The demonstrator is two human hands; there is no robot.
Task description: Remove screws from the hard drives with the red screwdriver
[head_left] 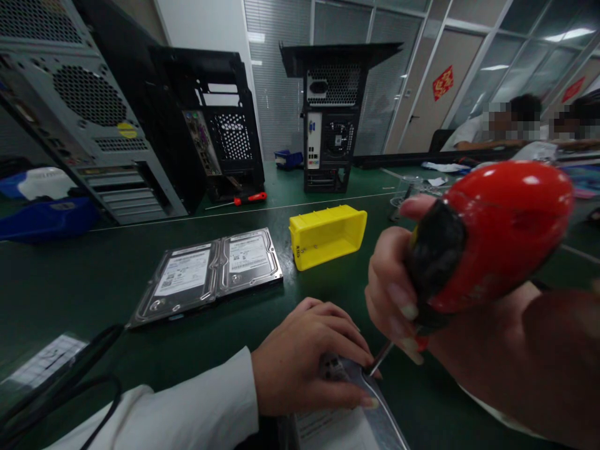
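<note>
My left hand (312,356) is closed over the end of a silvery hard drive (340,431) with a white label, thumb on top and fingers across its far side. The drive runs off the bottom edge of the view. My right hand (391,290) grips a screwdriver (510,231) with a bulky red and black handle, held tilted close to the camera. Its metal shaft slants down to the drive's edge beside my left fingers. The tip and any screw under it are hidden. Two more hard drives (185,275) (248,256) lie side by side, label up, ahead on the left.
A yellow plastic bin (321,247), tipped on its side, holds a few small bits. Computer cases (140,106) (225,125) (335,119) stand along the back. Another red-handled screwdriver (250,199) lies before them. Black cables (60,375) cross the lower left. People (497,128) sit far right.
</note>
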